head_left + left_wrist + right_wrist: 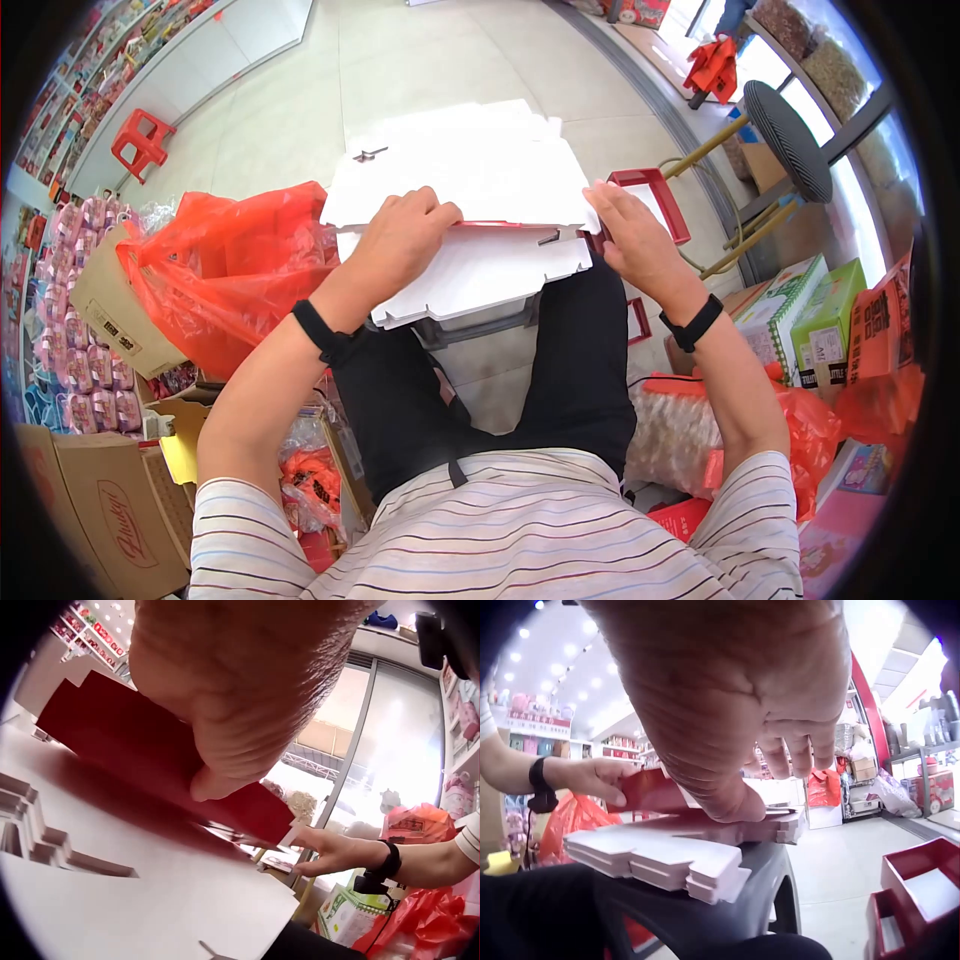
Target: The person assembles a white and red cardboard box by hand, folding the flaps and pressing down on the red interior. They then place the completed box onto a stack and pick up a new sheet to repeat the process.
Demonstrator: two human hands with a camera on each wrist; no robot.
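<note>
A flat white die-cut cardboard sheet with a red underside is lifted over a stack of similar sheets. In front of the seated person, the stack lies on a dark grey plastic stool. My left hand grips the near edge of the raised sheet. Its thumb presses the red face in the left wrist view, while the other fingers are mostly hidden behind. At the sheet's right corner, my right hand has its fingers extended, fingertips right at the edge.
Red boxes with white insides stand on the floor at right. A red plastic bag bulges at left, above a brown carton. A round stool with gold legs and a green box are farther right.
</note>
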